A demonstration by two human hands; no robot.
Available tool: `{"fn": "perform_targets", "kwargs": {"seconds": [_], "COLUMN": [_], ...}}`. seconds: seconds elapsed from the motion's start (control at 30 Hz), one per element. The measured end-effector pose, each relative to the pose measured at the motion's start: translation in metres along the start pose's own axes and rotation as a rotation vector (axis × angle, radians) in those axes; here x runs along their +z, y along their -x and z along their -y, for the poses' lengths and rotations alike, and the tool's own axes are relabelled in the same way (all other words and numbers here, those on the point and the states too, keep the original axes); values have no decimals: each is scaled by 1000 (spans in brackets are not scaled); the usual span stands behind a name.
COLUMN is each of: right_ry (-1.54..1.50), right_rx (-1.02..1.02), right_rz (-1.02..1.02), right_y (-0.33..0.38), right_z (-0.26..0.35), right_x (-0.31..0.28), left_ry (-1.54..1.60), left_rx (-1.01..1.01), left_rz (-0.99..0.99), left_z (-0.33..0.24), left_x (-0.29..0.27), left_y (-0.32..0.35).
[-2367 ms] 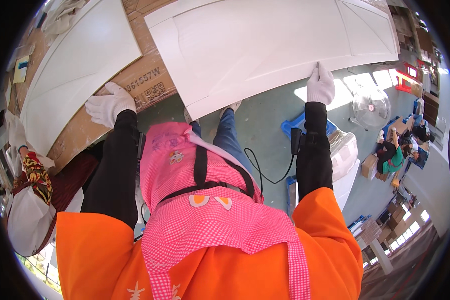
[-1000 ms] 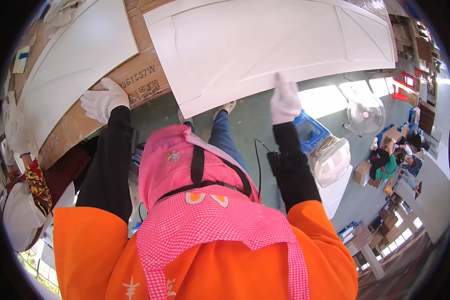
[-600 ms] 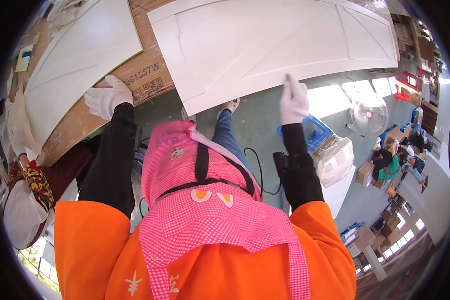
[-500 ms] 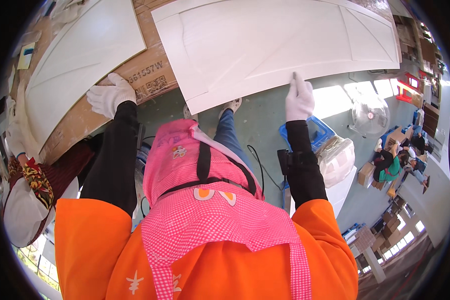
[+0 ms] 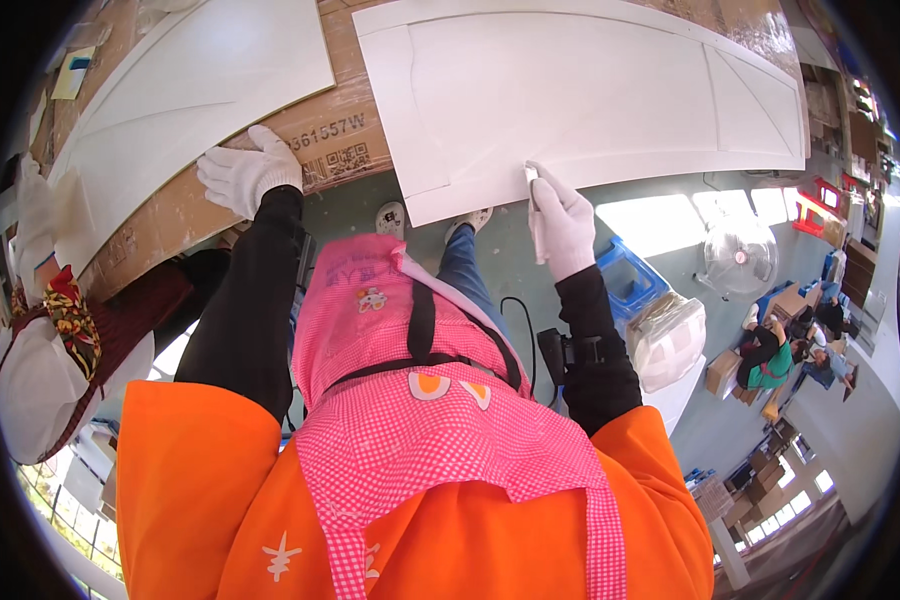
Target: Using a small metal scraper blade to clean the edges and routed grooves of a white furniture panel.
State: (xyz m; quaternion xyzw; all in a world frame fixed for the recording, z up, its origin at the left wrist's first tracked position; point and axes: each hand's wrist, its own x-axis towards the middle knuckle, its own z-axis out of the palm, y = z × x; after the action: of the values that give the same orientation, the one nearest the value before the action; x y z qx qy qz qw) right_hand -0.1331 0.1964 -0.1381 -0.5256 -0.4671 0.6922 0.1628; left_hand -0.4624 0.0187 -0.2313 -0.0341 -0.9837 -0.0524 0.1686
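Observation:
My left hand (image 5: 248, 176), in a white glove, lies with its fingers spread on the printed cardboard (image 5: 315, 130), at the near edge of a white panel (image 5: 200, 85). To the right, a larger white panel (image 5: 580, 90) with thin raised strips on its face overhangs the near edge of the cardboard. My right hand (image 5: 562, 220), also in a white glove, is closed in a pinch just at that panel's near edge. Something thin and white with a dark spot shows between its fingers, too small to make out.
A person (image 5: 75, 340) with patterned sleeves works close on my left. To the right stand a blue crate (image 5: 630, 280), a plastic-wrapped white bundle (image 5: 667, 340) and a floor fan (image 5: 738, 256). Farther right, people (image 5: 770, 365) sit among boxes. A black cord (image 5: 520, 320) hangs below.
My right hand has moved left along the panel's near edge and its fingers have bent into a pinch. The left hand stays on the cardboard; the whole view has shifted slightly.

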Motion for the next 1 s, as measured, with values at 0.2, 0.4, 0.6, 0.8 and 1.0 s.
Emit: {"fn": "perform_targets", "kwargs": {"seconds": [0.2,0.4,0.6,0.8,1.0], "right_ry": [-114,-415,194,208,557], "right_rx": [145,405,327,345,172], "right_rz": [210,229,699,609,333], "right_y": [12,15,59,59,31], "right_z": [27,3,-1,-54,-150], "right_x": [19,33,57,50,3], "left_ry": [-25,64,113,132,142], "left_rx": [31,-72,-87,-101,-87], "left_rz": [-66,99,121,136,145], "left_z": [6,-18,-19,-11,-13], "left_x": [-16,-34,-48,-50,-51], "left_y": [-9,6,12,3,1]}}
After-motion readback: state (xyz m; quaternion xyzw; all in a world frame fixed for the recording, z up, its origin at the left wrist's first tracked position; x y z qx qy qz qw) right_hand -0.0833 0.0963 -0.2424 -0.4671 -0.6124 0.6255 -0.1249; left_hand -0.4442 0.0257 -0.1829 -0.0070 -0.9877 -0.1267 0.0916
